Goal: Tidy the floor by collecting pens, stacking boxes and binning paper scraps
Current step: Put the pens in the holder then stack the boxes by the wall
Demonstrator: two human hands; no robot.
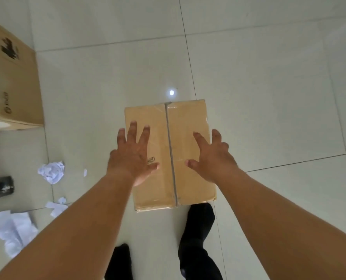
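A small taped cardboard box (186, 122) lies flat on the pale tiled floor in the middle of the view. My left hand (134, 153) is spread over its left half, fingers straight and apart. Over the right half is my right hand (212, 156), fingers also extended; whether either palm touches the lid is unclear. A larger cardboard box (10, 81) stands at the far left. Crumpled white paper (51, 171) lies left of the small box, with smaller scraps (57, 207) and a bigger sheet (12, 229) nearer me. No pens are visible.
A dark object (1, 185) sits at the left edge beside the paper. My two dark-socked feet (198, 225) stand just behind the small box. Bare tiles stretch to the right and beyond the box.
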